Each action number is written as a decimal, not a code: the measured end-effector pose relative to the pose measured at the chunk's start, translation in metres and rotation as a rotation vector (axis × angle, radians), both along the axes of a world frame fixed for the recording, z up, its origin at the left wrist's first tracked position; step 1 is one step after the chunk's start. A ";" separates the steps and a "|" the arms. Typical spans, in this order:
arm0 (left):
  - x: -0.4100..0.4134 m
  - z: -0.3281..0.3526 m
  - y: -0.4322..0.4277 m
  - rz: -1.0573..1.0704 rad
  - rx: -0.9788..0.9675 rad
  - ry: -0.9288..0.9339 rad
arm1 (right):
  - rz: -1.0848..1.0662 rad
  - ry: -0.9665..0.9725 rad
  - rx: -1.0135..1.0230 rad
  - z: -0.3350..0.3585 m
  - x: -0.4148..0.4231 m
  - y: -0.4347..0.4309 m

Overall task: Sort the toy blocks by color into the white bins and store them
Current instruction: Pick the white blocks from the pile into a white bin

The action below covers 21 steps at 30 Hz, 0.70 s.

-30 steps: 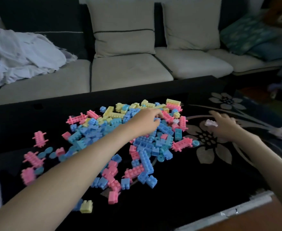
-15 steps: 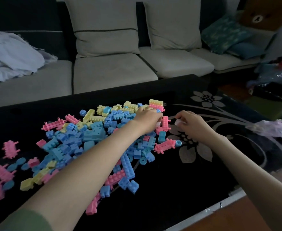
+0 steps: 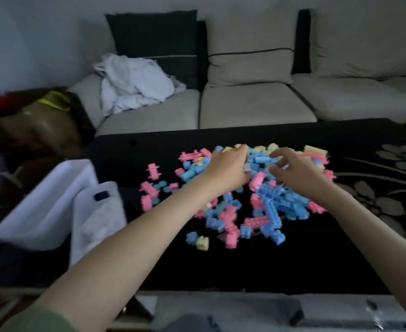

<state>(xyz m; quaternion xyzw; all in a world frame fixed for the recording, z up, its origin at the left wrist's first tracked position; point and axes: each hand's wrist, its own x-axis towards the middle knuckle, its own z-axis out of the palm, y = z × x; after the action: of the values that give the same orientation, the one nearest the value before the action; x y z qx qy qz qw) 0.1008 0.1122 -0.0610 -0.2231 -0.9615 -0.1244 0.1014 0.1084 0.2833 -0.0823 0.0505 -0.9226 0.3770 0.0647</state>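
A heap of pink, blue and yellow toy blocks [image 3: 266, 202] is spread over the black table [image 3: 245, 264]. My left hand [image 3: 228, 170] reaches into the far side of the heap, fingers curled down, and pinches a small pale block [image 3: 247, 167] at its fingertips. Just to its right, my right hand [image 3: 295, 172] hovers over the blocks with fingers spread and loosely bent, holding nothing I can make out. Two white bins stand off the table's left end, a larger bin [image 3: 43, 202] and a narrower bin [image 3: 94, 221] beside it. The frame is motion-blurred.
A beige sofa [image 3: 252, 104] runs behind the table, with a crumpled white cloth [image 3: 135, 82] on its left seat. A brown bag [image 3: 39, 121] sits left of the sofa. The table's right part carries a flower pattern [image 3: 389, 188].
The view has swung left, so the white bins now show. My right hand has moved left onto the heap, close to my left hand, which stays on the blocks.
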 end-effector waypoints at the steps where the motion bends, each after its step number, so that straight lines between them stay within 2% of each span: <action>1: 0.011 0.003 -0.022 0.051 0.013 -0.032 | 0.044 0.007 -0.016 0.002 0.003 -0.023; 5: 0.058 0.018 -0.118 0.303 0.057 -0.144 | 0.244 0.014 -0.033 0.009 0.025 -0.133; 11: 0.102 0.013 -0.224 0.556 -0.023 -0.178 | 0.464 -0.007 -0.042 0.013 0.061 -0.252; 14: 0.110 -0.004 -0.250 0.591 -0.041 -0.207 | 0.533 -0.069 0.029 0.010 0.073 -0.281; 18: 0.113 -0.015 -0.266 0.500 -0.204 -0.355 | 0.553 -0.157 0.091 0.004 0.075 -0.285; 21: 0.117 -0.014 -0.274 0.424 -0.174 -0.299 | 0.527 -0.162 0.099 0.008 0.074 -0.275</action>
<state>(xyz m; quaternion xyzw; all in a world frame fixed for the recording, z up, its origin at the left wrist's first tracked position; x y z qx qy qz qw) 0.2175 -0.1617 -0.0755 -0.0038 -0.9981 -0.0488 -0.0374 0.1821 0.0081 -0.0741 0.2617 -0.8970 0.3381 -0.1120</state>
